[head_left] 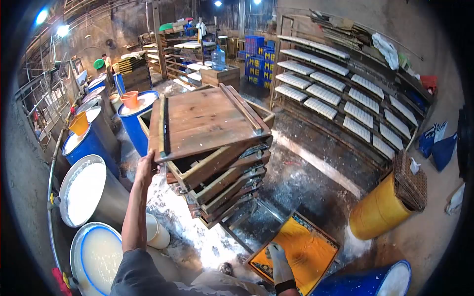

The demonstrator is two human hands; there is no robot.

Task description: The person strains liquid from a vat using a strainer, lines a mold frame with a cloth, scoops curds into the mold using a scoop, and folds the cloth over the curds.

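My left hand (145, 170) is closed on the near left corner of a brown wooden board with two battens (207, 121). This board lies tilted across the top of a stack of wooden frames (217, 185), with a dark gap under its near edge. Low on the right, my right hand (277, 254), with a dark band at the wrist, is over a square frame (323, 232) lined with orange cloth (306, 251). Its fingers look curled in near the frame's left side; what they hold, if anything, is hidden.
Metal vats of white liquid (86, 190) and blue drums (133, 121) line the left, with an orange bucket (130, 100) on one. Racks of white block trays (321, 93) stand at the right behind a yellow barrel (377, 207). The floor (316, 197) looks wet. Another person (106, 61) stands far back.
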